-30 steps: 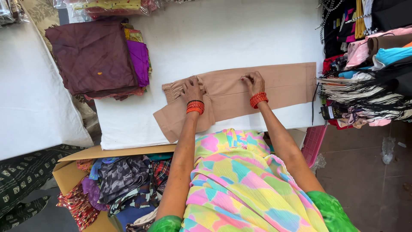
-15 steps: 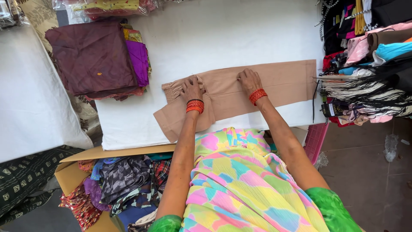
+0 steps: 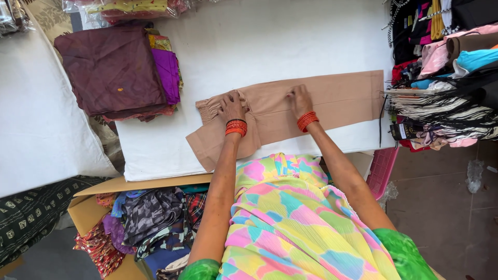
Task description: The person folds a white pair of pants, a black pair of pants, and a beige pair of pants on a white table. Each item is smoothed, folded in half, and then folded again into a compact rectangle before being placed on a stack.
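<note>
A person in a bright multicoloured garment leans over a white table (image 3: 290,36). Nearest the body, an open cardboard box (image 3: 88,205) of mixed printed fabrics sits on the floor, below and left of the fingers. Both hands rest flat on tan trousers (image 3: 332,101) spread on the table. The left hand (image 3: 232,106), with red bangles at the wrist, presses its spread fingers on the gathered waistband end. The right hand (image 3: 300,99), also bangled, has its fingers bunched, pinching a small fold of the cloth. The trousers' long axis runs sideways, waistband pointing left, leg hems pointing right beyond the right fingers. Farther, up and left of the left fingers, lies a stack of folded maroon and purple cloth (image 3: 116,67).
</note>
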